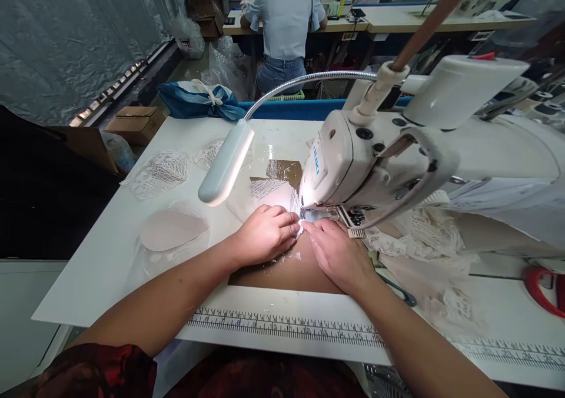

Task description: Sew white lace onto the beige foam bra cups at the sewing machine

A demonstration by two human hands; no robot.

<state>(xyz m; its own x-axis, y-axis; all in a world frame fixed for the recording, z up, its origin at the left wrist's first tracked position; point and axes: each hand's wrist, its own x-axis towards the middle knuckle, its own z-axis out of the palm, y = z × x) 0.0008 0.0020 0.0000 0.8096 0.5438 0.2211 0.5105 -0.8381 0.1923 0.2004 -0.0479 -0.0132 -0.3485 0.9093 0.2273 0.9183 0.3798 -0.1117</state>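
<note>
Lace fabric point(273, 193) is set at the needle end of the sewing machine point(333, 156), mid-worktop point(101, 268). It is touched from the left by the left hand's point(267, 233) bent fingers and, near the needle, by the right hand's point(338, 251) extended fingers; whether it is pinched cannot be told.

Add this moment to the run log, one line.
left hand: on lace-edged fabric | right hand: close to sewing machine head | work lamp: lit

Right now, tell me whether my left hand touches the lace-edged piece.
Touching: the head view shows your left hand with its fingers lying on the lace-edged piece.
</note>
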